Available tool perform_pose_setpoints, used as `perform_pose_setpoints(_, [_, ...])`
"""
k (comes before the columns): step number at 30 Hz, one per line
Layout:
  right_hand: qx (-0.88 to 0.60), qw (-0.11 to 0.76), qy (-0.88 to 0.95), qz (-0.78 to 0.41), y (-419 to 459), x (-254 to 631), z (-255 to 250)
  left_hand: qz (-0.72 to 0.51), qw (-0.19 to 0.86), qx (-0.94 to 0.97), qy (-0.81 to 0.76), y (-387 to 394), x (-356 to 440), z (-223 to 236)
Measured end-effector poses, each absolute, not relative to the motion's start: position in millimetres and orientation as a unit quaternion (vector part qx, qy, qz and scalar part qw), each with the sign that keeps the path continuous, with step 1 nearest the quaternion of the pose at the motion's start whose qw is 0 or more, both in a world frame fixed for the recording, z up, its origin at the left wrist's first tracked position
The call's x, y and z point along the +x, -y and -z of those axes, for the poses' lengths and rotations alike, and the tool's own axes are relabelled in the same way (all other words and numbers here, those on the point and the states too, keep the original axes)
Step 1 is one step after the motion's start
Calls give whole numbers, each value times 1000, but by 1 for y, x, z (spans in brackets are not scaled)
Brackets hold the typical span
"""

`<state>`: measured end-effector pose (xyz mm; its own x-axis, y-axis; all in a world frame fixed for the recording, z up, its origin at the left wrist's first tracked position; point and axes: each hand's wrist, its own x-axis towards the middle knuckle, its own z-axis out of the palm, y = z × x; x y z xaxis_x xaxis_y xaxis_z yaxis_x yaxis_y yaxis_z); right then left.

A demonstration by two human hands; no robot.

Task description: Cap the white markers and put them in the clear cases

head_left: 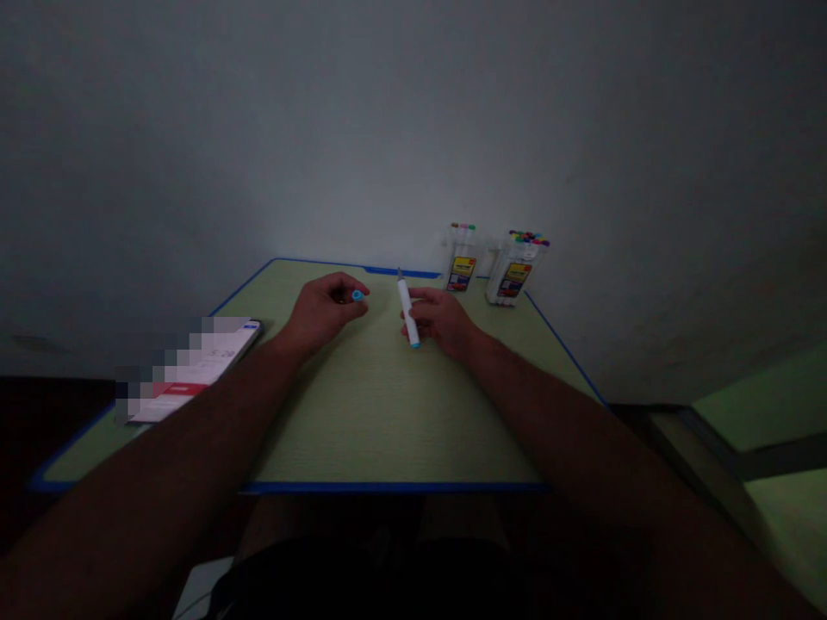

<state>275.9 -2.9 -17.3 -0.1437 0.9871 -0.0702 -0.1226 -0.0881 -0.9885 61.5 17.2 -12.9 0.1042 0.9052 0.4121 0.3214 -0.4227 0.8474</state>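
Note:
My right hand (439, 323) grips a white marker (407, 312) with a light blue end, held over the middle of a pale green table (362, 413). The marker's bare tip points away from me. My left hand (326, 308) is curled a little to the left, pinching the marker's small light blue cap (357, 295) at its fingertips. The two hands are apart by a short gap.
Two clear marker boxes stand at the table's far right corner, one (461, 257) nearly empty and one (517, 268) full of coloured markers. A phone (194, 370) with a lit screen lies at the left edge. A grey wall rises behind the table.

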Motion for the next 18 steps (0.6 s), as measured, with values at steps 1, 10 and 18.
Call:
perform_pose_setpoints(1, [-449,475,480,-586,3,276,17,-495,293,684,-449,-17,61,13])
perform_pose_setpoints(10, [-458,496,450,-584,-1,275,20,-478,288,687,-466,-17,60,13])
perform_pose_setpoints(18, [-444,499,453,-590,-3,276,21,-481,308,681,-457,-13,62,12])
